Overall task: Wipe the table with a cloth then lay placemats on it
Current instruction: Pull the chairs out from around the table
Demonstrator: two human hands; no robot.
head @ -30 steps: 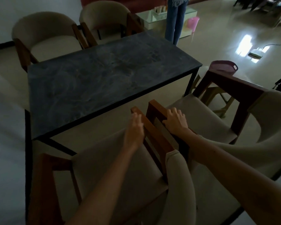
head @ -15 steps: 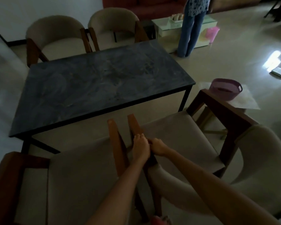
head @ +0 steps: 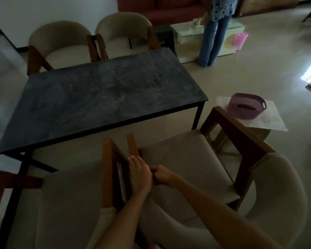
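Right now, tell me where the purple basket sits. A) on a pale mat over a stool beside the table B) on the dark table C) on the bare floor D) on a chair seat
A: the purple basket rests on a pale mat right of the dark table.

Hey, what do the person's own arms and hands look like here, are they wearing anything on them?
Both forearms are bare, with no sleeves reaching into view. The left hand and the right hand show no gloves, and no watch or bracelet shows at either wrist. The room is dim, so small things like rings cannot be made out.
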